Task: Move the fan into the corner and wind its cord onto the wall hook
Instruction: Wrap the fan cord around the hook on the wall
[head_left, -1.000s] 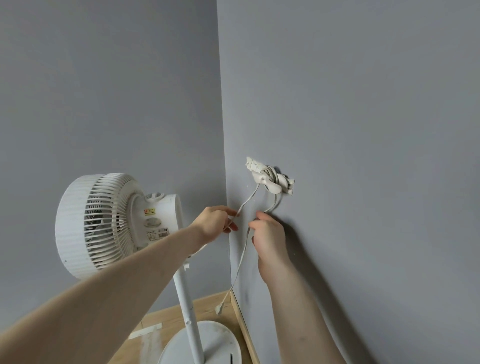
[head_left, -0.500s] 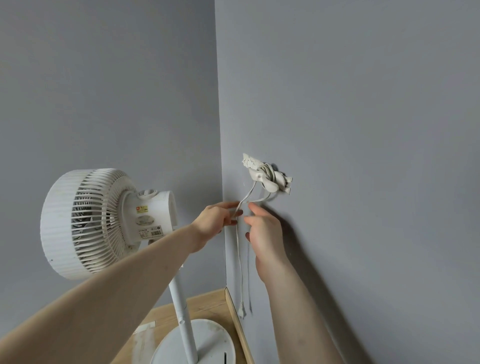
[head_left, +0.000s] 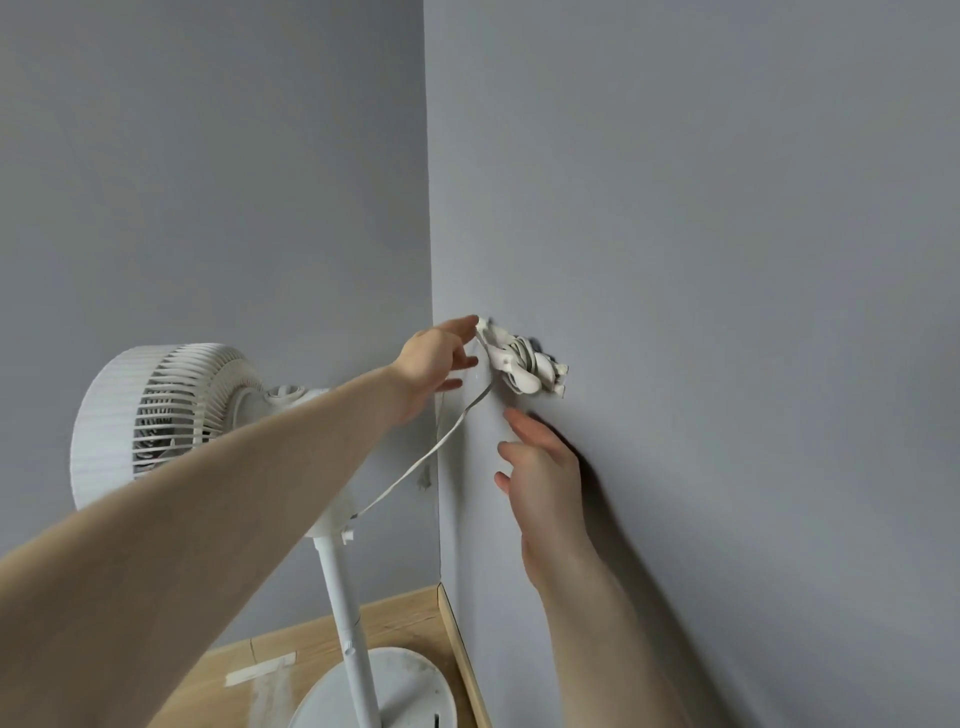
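From my remote view this reads as a room in a home. Evidence: two plain grey painted walls (head_left: 208, 182) meeting at an inside corner, light wood plank flooring (head_left: 400, 623) with a matching wooden skirting strip (head_left: 465, 660), and a white plastic pedestal fan (head_left: 171, 415) on a round base. A strip of pale tape (head_left: 260, 673) is stuck to the floor.
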